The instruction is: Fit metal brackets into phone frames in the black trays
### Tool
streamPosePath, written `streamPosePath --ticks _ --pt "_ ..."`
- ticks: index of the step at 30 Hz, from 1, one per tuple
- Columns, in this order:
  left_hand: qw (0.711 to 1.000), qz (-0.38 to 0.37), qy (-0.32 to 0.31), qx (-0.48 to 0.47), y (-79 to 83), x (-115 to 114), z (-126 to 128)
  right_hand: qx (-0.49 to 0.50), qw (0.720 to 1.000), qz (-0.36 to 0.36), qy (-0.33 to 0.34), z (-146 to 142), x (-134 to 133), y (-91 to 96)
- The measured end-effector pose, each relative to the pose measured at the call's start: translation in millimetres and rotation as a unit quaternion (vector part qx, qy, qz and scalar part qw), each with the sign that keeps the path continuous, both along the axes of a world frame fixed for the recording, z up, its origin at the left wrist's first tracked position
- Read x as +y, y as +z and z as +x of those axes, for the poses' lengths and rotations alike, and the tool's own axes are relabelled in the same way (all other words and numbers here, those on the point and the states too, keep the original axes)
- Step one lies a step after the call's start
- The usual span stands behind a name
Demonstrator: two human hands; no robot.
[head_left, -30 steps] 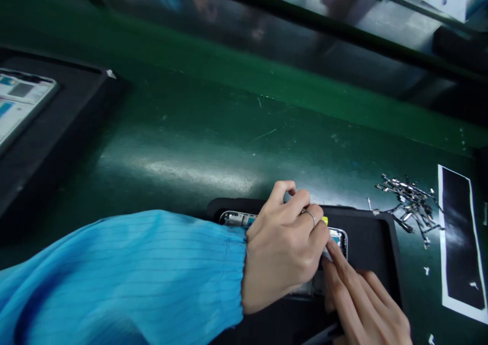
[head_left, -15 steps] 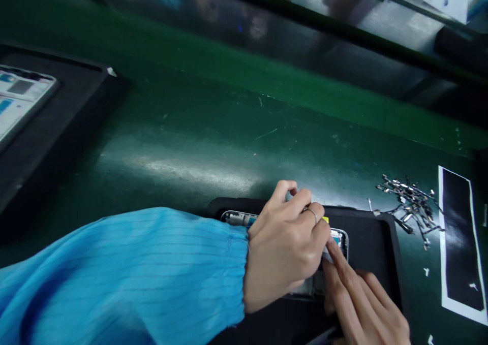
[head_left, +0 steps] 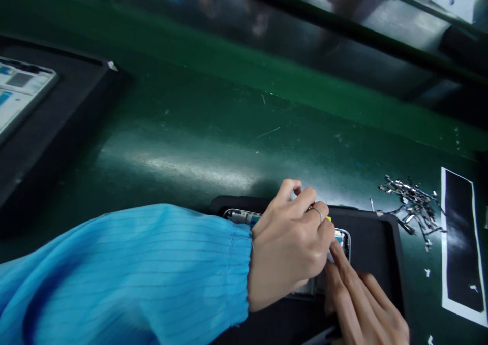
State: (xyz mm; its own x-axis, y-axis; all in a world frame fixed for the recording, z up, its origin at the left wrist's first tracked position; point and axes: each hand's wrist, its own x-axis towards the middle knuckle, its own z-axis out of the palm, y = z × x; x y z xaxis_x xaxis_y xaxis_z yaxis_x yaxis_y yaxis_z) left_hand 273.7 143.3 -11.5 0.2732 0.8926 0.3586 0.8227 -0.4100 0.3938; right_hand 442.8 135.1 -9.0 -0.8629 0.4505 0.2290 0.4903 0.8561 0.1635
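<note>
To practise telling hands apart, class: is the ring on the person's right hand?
No: the ring is on the left hand, and none shows on the right hand.

You seem to be in an electronics workshop: glossy green bench [head_left: 213, 142], flat silver-framed device [head_left: 344, 239], heap of small black-and-silver parts [head_left: 415, 202].

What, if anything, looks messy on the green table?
The pile of small parts beside the tray: it lies loose and tangled, some reaching the sheet. White scraps lie scattered near it too.
</note>
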Motion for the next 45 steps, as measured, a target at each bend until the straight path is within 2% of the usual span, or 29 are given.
streamPosePath --ticks 11,16,22,28,33,41,45 --pt "1.000 0.011 0.000 0.007 -1.0 0 0 0.011 1.000 0.000 -0.004 -8 3 5.5" --pt "1.000 0.015 0.001 0.012 -1.3 1 2 0.029 0.999 0.003 0.023 -3 3 1.2" --pt "1.000 0.007 0.002 0.006 -0.8 0 1 0.050 0.998 0.006 -0.024 0 -5 -7.7" --pt "1.000 0.011 0.003 0.010 -0.4 2 2 0.038 0.999 -0.011 -0.035 -1 -4 -3.4" --pt "0.997 0.047 -0.022 0.061 1.4 3 1 0.045 0.998 -0.036 -0.038 1 -2 -1.2" --pt "0.987 0.110 -0.093 0.069 4.0 -3 -10 0.084 0.995 -0.021 -0.044 -1 -2 -7.1" --pt "0.984 0.130 -0.111 0.057 -0.9 -4 -12 0.074 0.997 -0.022 -0.007 -1 3 -2.2"
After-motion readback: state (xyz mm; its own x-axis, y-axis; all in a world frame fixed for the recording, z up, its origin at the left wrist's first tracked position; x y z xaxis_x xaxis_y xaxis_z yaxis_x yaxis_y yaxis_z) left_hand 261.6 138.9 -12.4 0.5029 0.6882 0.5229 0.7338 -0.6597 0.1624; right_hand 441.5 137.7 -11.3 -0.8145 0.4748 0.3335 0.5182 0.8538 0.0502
